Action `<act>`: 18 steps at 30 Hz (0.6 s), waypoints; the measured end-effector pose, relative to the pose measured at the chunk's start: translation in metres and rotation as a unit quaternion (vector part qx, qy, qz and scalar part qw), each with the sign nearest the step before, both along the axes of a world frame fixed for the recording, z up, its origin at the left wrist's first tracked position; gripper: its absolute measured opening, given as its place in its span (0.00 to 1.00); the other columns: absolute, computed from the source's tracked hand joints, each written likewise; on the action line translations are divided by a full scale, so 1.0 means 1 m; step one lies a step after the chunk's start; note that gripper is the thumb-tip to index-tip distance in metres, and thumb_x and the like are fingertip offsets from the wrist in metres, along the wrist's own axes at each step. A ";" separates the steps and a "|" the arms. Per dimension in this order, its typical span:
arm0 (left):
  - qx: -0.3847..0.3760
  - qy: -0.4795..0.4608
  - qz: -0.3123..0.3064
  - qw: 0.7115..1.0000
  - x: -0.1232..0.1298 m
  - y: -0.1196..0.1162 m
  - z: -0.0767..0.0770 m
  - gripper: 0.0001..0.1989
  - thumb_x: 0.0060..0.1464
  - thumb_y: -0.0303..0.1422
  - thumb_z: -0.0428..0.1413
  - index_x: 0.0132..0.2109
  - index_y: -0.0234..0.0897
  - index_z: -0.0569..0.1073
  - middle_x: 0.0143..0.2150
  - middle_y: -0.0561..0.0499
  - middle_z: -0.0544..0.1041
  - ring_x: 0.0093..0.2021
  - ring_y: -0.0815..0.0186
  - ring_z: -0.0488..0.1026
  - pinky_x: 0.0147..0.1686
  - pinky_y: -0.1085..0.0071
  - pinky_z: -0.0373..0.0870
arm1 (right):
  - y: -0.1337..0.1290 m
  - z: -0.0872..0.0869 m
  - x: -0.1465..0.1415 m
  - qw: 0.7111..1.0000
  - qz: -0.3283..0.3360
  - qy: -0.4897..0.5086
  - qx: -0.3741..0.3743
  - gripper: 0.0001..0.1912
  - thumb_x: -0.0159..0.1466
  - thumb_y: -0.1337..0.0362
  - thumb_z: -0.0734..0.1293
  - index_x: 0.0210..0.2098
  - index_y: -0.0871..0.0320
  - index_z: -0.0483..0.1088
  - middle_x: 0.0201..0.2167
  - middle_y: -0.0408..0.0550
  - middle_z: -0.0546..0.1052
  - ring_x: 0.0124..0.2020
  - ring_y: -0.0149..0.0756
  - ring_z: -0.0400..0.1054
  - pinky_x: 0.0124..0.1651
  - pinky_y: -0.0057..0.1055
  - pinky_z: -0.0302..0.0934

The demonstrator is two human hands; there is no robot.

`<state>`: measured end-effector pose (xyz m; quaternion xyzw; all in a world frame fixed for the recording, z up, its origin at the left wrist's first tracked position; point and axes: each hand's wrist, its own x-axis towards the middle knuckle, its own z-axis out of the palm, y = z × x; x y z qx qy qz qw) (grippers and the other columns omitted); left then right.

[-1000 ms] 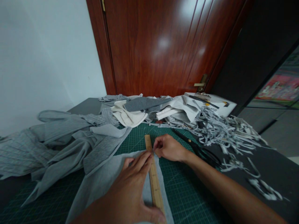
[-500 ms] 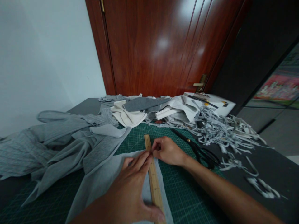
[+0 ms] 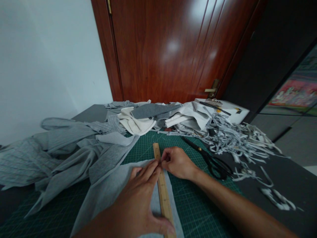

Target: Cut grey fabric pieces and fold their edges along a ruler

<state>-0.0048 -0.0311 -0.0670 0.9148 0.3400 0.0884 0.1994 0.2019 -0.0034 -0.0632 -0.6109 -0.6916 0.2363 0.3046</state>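
Note:
A wooden ruler lies lengthwise on a piece of light grey fabric, near the fabric's right edge. My left hand rests spread over the fabric, its fingertips at the ruler's upper part and its thumb on the ruler's lower end. Just right of those fingertips, my right hand is closed in a pinch at the ruler's edge; what it pinches is too small to make out. Under the fabric is a green cutting mat with grid lines.
Black scissors lie right of my right hand. Grey garments are heaped at the left, cloth pieces along the back, and a tangle of grey strips at the right. Behind stands a brown door.
My right hand and forearm have shifted very slightly downward beside the ruler. My left hand, the ruler and the fabric look the same.

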 end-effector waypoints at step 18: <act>-0.010 -0.011 -0.003 1.000 -0.001 -0.001 -0.001 0.69 0.36 0.70 0.65 0.77 0.38 0.54 0.79 0.35 0.52 0.75 0.36 0.52 0.72 0.39 0.51 | -0.004 0.001 0.004 1.000 0.007 -0.010 0.012 0.07 0.57 0.75 0.69 0.29 0.58 0.77 0.24 0.42 0.79 0.25 0.33 0.71 0.27 0.25 0.59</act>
